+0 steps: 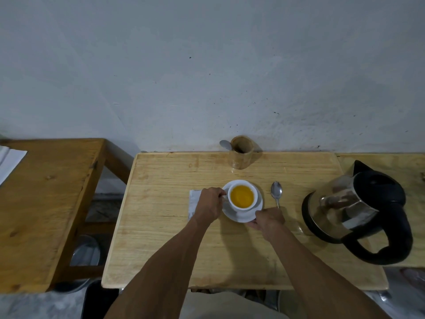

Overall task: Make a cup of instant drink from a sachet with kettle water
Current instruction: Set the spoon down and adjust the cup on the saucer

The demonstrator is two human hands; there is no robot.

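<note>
A white cup [242, 195] filled with orange-yellow drink stands on a white saucer [257, 211] in the middle of the wooden table [161, 238]. My left hand [209, 204] is at the cup's left side with its fingers closed on the handle. My right hand [268, 219] grips the saucer's near right rim. A metal spoon [276, 193] lies on the table just right of the saucer. A white sachet [193, 202] lies flat to the left, partly under my left hand. The glass-and-black kettle [358, 210] stands at the right.
A wooden holder [241, 155] with a spoon [225, 145] leaning out of it stands at the table's back edge by the wall. A second, darker wooden table [46, 203] with white paper [9, 162] sits to the left across a gap.
</note>
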